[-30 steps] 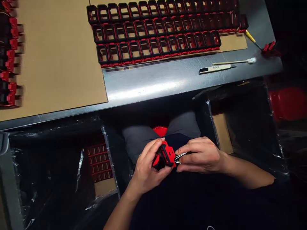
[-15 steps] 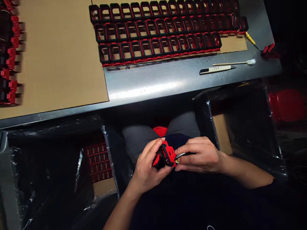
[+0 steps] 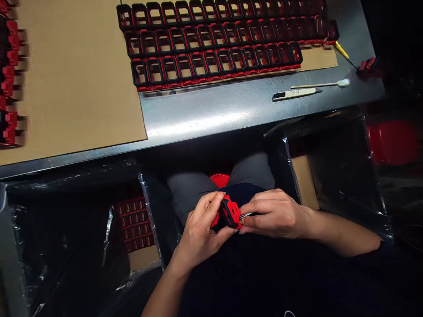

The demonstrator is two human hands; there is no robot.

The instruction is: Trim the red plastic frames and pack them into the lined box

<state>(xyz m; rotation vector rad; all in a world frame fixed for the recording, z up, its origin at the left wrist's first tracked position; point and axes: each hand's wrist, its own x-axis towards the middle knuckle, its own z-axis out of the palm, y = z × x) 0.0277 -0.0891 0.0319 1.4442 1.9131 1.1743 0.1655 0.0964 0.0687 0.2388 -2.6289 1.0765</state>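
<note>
Over my lap, my left hand [image 3: 200,233] grips a small red and black plastic part [image 3: 228,214]. My right hand [image 3: 274,213] holds a thin metal tool [image 3: 246,215] whose tip touches the part's right side. On the steel table [image 3: 214,112] above, three rows of matching red and black parts [image 3: 211,42] stand on a cardboard sheet.
A large cardboard sheet [image 3: 76,79] covers the table's left, with more red parts [image 3: 9,79] at its left edge. A craft knife [image 3: 292,93] and a cotton swab [image 3: 322,83] lie at right. Plastic-lined boxes flank my knees; the left box [image 3: 135,224] holds red parts.
My hands have stayed together on the part, with the right hand nudging the tool slightly closer to it. The view has shifted a little.
</note>
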